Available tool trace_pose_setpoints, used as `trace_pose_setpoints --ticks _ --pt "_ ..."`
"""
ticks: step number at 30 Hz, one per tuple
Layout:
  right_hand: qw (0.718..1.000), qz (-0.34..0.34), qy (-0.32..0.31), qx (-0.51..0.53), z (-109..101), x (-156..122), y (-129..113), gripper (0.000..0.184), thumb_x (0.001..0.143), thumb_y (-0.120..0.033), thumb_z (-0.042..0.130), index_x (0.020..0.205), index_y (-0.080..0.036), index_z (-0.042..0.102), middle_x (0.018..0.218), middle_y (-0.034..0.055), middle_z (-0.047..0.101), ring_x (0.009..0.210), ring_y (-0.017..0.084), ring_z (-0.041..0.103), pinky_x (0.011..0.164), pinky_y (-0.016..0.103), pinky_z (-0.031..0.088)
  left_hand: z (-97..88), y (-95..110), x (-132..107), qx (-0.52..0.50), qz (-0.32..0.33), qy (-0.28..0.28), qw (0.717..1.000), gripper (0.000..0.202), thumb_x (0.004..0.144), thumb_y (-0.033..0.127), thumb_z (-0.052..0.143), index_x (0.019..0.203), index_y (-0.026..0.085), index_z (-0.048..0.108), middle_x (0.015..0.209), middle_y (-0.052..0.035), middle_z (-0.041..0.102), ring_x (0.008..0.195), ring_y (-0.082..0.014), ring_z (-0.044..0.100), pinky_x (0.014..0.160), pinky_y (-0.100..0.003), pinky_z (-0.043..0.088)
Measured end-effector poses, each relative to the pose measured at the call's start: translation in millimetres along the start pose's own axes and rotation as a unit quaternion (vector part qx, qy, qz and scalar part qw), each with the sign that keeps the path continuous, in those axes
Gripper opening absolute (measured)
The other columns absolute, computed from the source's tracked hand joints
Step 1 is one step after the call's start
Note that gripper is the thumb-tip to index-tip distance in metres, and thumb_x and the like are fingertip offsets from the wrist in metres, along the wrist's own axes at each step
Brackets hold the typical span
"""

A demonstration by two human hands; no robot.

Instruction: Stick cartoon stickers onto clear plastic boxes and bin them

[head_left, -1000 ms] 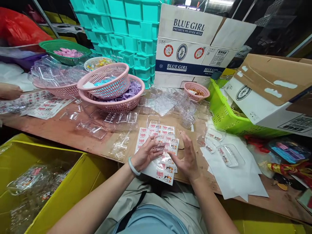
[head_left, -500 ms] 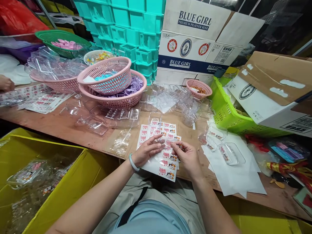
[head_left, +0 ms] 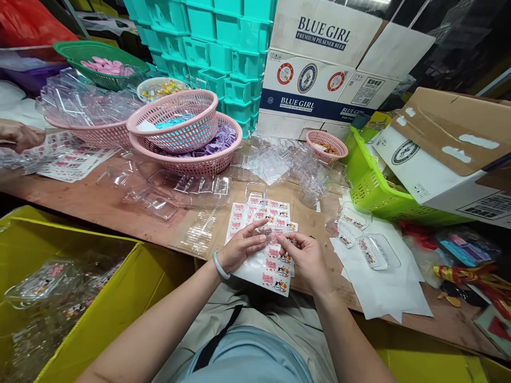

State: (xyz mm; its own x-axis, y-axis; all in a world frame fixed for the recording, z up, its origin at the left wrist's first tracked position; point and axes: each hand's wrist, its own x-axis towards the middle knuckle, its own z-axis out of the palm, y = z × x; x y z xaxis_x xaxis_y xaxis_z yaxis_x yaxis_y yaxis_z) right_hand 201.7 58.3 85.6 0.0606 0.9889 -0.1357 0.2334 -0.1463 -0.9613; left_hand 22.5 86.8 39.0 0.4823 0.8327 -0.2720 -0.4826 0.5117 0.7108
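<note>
A sheet of cat stickers (head_left: 266, 268) lies at the near edge of the wooden table (head_left: 91, 205). My left hand (head_left: 239, 249) rests on the sheet with its fingers pressed down near a small clear plastic case (head_left: 275, 234). My right hand (head_left: 305, 258) is curled just to the right, fingertips pinching at the case or a sticker; I cannot make out which. Two clear cases with stickers (head_left: 369, 250) lie on white paper (head_left: 383, 290) to the right.
Pink baskets (head_left: 175, 127) with purple and blue pieces stand at the back left, among loose clear cases (head_left: 191, 191). A green basket (head_left: 369, 189) and cardboard boxes (head_left: 319, 69) are right and behind. A yellow box (head_left: 80, 298) holds finished cases. Another person's hand (head_left: 18, 135) is at far left.
My right hand went from open and upright to curled in a pinch over the sticker sheet. My left hand stayed on the sheet. The view shifted slightly.
</note>
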Motion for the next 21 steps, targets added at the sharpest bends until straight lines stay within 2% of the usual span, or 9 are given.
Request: trace_pose_setpoints --ticks 4,16,21 --pt "1.0 0.001 0.0 -0.007 -0.2 1.1 2.2 0.036 0.075 -0.051 0.07 0.074 -0.015 0.069 0.057 0.0015 0.064 0.052 0.012 0.051 0.052 0.024 0.038 -1.2 -0.8 0.2 0.006 0.003 -0.004 1.0 0.057 0.074 0.022 0.075 0.129 0.025 0.058 0.125 -0.0101 0.062 0.115 -0.022 0.058 0.105 -0.039 0.038" --pt "0.999 -0.003 0.007 -0.031 3.3 -0.9 -1.4 0.037 0.076 -0.052 0.068 0.078 -0.016 0.071 0.058 0.0012 0.065 0.052 0.013 0.054 0.052 0.024 0.039 2.2 1.9 -1.2 0.013 0.004 -0.003 1.0 0.059 0.072 0.025 0.078 0.128 0.025 0.058 0.118 -0.0083 0.064 0.111 -0.0203 0.059 0.103 -0.037 0.04" --pt "0.992 -0.037 0.045 -0.115 9.1 -6.4 -3.7 0.031 0.082 -0.048 0.063 0.077 -0.018 0.07 0.057 0.0002 0.064 0.05 0.014 0.055 0.05 0.024 0.039 11.2 -3.3 1.5 0.069 0.038 0.028 0.996 0.057 0.07 0.03 0.08 0.122 0.021 0.057 0.105 -0.0074 0.067 0.1 -0.0186 0.062 0.096 -0.035 0.043"
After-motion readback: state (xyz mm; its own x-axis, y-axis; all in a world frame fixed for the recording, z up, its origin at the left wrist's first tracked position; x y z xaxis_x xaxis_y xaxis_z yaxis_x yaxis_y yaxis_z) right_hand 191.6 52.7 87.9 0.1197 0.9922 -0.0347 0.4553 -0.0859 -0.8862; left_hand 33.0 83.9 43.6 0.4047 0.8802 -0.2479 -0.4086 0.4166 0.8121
